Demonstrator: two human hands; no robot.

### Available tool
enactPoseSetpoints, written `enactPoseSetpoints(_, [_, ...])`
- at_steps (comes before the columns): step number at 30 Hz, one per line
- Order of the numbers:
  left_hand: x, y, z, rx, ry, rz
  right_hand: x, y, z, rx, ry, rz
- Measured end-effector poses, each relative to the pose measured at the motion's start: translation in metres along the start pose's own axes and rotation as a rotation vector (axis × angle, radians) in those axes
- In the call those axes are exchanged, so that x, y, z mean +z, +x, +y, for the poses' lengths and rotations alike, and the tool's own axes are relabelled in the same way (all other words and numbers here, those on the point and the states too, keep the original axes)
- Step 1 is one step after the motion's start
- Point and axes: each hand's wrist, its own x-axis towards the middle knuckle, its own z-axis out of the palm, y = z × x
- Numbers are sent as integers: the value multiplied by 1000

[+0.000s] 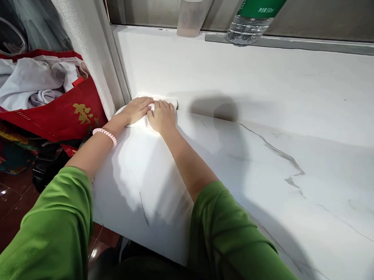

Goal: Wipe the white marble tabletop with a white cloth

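A white folded cloth [138, 121] lies in the far left corner of the white marble-patterned table [180, 156], against the raised white ledge. On its left part rests my left hand [139, 110], with fingers stretched out to the right and lying flat; a pink coiled band is round the wrist. Just beside it, my right hand [163, 115] presses on the cloth with its fingers pointing away from me, laid out over the fabric. The two hands touch or nearly touch at the fingers. Part of the cloth is hidden under them.
On the ledge [256, 76] stand a clear bottle with a green label [249, 28] and a translucent container [191, 17]. Left of the table are a pale curtain [82, 38] and a red bag [63, 112] holding white cloth. Dark items lie below the bag.
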Motion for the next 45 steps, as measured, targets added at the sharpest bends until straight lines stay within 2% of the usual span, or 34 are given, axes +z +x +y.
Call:
enactPoseSetpoints(4, [0, -19, 16, -49, 31, -19, -6, -17, -1, -29, 2, -18])
enactPoseSetpoints(8, [3, -56, 47, -56, 62, 4, -27, -58, -6, -75, -16, -62])
enactPoseSetpoints(11, [9, -97, 84, -43, 73, 9, -50, -111, -11, -134, -40, -77])
enactPoseSetpoints(17, [15, -192, 182, -31, 17, -16, -100, -233, -14, -225, -29, -97])
enactPoseSetpoints(20, [15, -219, 216, 19, -22, -16, -116, -273, -12, -218, -23, -83])
enactPoseSetpoints(22, [15, -221, 225, 47, -33, -18, -120, -282, -9, -218, -11, -96])
enactPoseSetpoints(24, [16, -211, 222, 68, -27, -30, -118, -277, -3, -203, 2, -125])
enactPoseSetpoints(27, [18, -175, 204, 88, -10, -38, -106, -246, 8, -119, 1, -133])
enactPoseSetpoints(33, [24, -58, 148, 54, -11, -28, -69, -140, 49, -14, -62, -44])
enactPoseSetpoints(37, [27, 9, 127, 17, -58, 17, -56, -80, 80, -24, -94, 31])
enactPoseSetpoints(39, [29, 29, 123, 8, -72, 46, -54, -63, 92, -18, -93, 35])
enactPoseSetpoints(41, [31, 39, 121, 1, -73, 58, -53, -54, 99, -12, -84, 23])
enactPoseSetpoints(45, [33, 37, 125, -71, -33, -1, -52, -54, 102, -19, -53, 10])
